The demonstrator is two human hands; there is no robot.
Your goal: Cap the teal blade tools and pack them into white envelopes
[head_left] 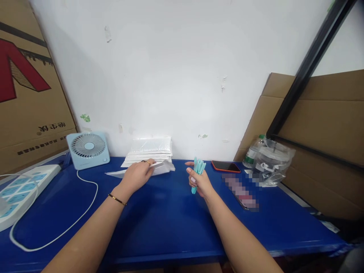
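Note:
My right hand [200, 182] is closed around a bundle of slim, light turquoise sticks [200, 166], held upright above the table. Their exact kind is too small to make out. My left hand [139, 174] bends over a thin white plastic bag [163, 168], its fingers closed on the top edge. Part of that bag is hidden beneath the hand. Just behind it, against the wall, lies a stack of flat white bags [150, 148].
The blue table [167, 223] carries a light blue fan [88, 149], its white cable [93, 197] and a power strip [28, 189] at left. A red-edged phone [226, 166], a blurred-out phone-like object [241, 193], a bottle [251, 153] and a plastic-wrapped container [271, 163] lie right.

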